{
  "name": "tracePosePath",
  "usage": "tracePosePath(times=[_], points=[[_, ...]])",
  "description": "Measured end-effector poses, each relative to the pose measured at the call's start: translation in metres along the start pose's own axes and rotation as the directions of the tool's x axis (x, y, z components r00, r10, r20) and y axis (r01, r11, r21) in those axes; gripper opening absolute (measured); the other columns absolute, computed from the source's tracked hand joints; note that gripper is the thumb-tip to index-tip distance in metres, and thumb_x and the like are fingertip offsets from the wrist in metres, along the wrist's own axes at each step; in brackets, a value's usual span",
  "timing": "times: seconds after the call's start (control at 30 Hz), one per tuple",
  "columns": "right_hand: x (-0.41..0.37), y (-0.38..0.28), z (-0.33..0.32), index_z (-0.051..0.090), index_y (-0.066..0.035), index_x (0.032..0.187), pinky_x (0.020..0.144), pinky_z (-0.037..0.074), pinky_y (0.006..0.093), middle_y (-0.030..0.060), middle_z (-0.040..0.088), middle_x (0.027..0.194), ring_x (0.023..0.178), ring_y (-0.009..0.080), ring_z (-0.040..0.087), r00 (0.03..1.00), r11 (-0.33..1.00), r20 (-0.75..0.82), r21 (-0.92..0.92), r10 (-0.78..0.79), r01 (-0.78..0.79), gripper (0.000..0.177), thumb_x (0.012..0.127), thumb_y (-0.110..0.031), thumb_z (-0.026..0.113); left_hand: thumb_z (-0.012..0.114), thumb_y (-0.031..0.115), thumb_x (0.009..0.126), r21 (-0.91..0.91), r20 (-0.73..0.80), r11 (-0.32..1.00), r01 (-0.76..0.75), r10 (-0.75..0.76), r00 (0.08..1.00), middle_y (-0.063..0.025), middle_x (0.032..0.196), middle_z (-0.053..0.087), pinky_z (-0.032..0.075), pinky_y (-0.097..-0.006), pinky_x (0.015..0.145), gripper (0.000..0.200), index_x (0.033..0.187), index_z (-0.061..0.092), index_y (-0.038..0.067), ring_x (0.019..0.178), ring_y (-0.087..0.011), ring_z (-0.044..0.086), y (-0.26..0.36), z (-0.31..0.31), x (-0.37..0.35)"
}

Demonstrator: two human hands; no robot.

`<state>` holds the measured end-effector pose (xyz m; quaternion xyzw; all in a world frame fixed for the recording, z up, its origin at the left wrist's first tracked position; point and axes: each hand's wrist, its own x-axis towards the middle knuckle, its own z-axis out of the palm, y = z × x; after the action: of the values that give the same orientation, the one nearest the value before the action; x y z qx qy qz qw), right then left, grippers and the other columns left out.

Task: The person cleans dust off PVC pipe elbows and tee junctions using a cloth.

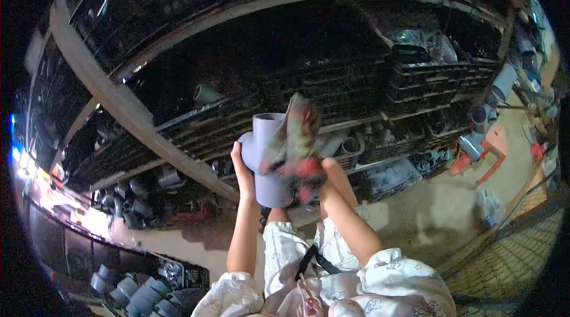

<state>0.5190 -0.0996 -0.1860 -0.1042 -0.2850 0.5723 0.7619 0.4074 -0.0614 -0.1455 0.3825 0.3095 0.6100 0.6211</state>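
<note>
A grey plastic pipe tee (267,177) is held upright in front of my body, its open end facing up. My left hand (241,168) grips it from the left side, around the short side branch, with the fingers mostly behind it. A blurred, multicoloured rag (300,136), with red and greenish patches, lies against the tee's right side. My right hand (325,179) is behind and beneath the rag, closed on it; most of its fingers are covered by the cloth.
Dark shelves with black crates (415,82) stand ahead. More grey pipe fittings (139,296) lie at the lower left. At the right are a red plastic object (491,159) and a grey pipe piece (471,146) on the floor. A slanting beam (127,106) crosses the left.
</note>
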Motion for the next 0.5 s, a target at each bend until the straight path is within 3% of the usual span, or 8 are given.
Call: tracePosePath(times=[0.03,0.1,0.13,0.17,0.23,0.37,0.43,0.5], points=[[0.012,0.018,-0.033,0.039,-0.003,0.116,0.084,0.039,0.0345,0.0106,0.047,0.108,0.097,0.0197,0.047,0.994,0.896,0.100,0.434,0.053,-0.091,0.038,0.087,-0.027,0.038,0.042,0.047,0.079,-0.114,0.024,0.993,0.045,-0.042,0.999,-0.0033,0.100,0.047,0.033,-0.0267,0.083,0.048,0.105,0.046,0.007,0.095,-0.0139,0.044,-0.002,-0.005,-0.001],[-0.002,-0.049,0.038,0.037,-0.004,0.117,0.087,0.036,0.0287,0.0074,0.046,0.111,0.099,0.0167,0.045,0.986,0.996,-0.140,0.030,0.087,-0.084,0.036,0.086,-0.022,0.040,0.040,0.045,0.080,-0.247,0.075,0.968,0.048,-0.031,0.997,-0.0024,0.091,0.050,0.037,-0.0271,0.079,0.043,0.101,0.048,0.008,0.087,-0.0135,0.047,0.012,0.000,-0.013],[-0.009,-0.058,0.054,0.038,-0.001,0.116,0.088,0.035,0.0299,0.0111,0.044,0.113,0.102,0.0188,0.043,0.956,0.956,-0.282,-0.249,0.083,-0.156,0.039,0.085,-0.025,0.043,0.040,0.047,0.079,-0.245,0.009,0.969,0.023,-0.022,1.000,-0.0030,0.088,0.051,0.039,-0.0270,0.076,0.044,0.098,0.048,0.008,0.083,-0.0132,0.049,-0.004,-0.022,0.003],[-0.019,-0.053,0.057,0.036,-0.001,0.118,0.090,0.032,0.0296,0.0109,0.042,0.116,0.104,0.0189,0.042,0.982,0.779,-0.090,-0.622,-0.167,0.076,0.040,0.085,-0.023,0.043,0.041,0.047,0.079,-0.242,-0.027,0.970,0.007,-0.014,1.000,-0.0041,0.090,0.051,0.039,-0.0277,0.077,0.044,0.099,0.048,0.008,0.085,-0.0142,0.049,0.006,-0.016,0.001],[-0.044,-0.034,0.067,0.032,0.000,0.120,0.090,0.030,0.0289,0.0100,0.041,0.116,0.103,0.0183,0.041,0.992,0.611,-0.046,-0.791,-0.116,0.035,0.044,0.085,-0.023,0.044,0.042,0.043,0.080,-0.212,-0.059,0.977,0.004,-0.017,0.998,-0.0050,0.093,0.050,0.037,-0.0271,0.080,0.043,0.102,0.047,0.006,0.088,-0.0136,0.048,0.025,-0.005,-0.008],[-0.043,-0.006,0.054,0.034,0.001,0.119,0.088,0.031,0.0288,0.0081,0.043,0.112,0.100,0.0175,0.040,0.994,0.605,-0.062,-0.796,-0.088,0.004,0.047,0.084,-0.029,0.045,0.045,0.039,0.079,-0.026,0.052,0.999,0.019,-0.017,0.999,-0.0041,0.094,0.049,0.035,-0.0249,0.080,0.041,0.102,0.048,0.005,0.088,-0.0117,0.046,0.022,-0.010,-0.015],[-0.031,-0.036,0.080,0.027,-0.003,0.124,0.091,0.029,0.0283,0.0069,0.037,0.119,0.107,0.0159,0.036,0.987,0.760,-0.105,-0.649,-0.122,0.025,0.053,0.084,-0.035,0.042,0.047,0.042,0.075,0.090,0.138,0.996,-0.005,-0.008,0.990,-0.0035,0.092,0.050,0.037,-0.0252,0.077,0.044,0.100,0.050,0.005,0.085,-0.0129,0.047,0.015,-0.019,-0.015],[-0.022,-0.052,0.108,0.021,-0.008,0.129,0.094,0.026,0.0278,0.0057,0.031,0.125,0.113,0.0143,0.031,0.987,0.855,-0.122,-0.519,-0.105,0.027,0.060,0.083,-0.042,0.040,0.047,0.038,0.077,-0.008,0.083,0.998,-0.069,0.069,0.994,-0.0007,0.081,0.051,0.035,-0.0222,0.067,0.039,0.089,0.052,0.001,0.074,-0.0090,0.045,0.012,-0.011,-0.019]])
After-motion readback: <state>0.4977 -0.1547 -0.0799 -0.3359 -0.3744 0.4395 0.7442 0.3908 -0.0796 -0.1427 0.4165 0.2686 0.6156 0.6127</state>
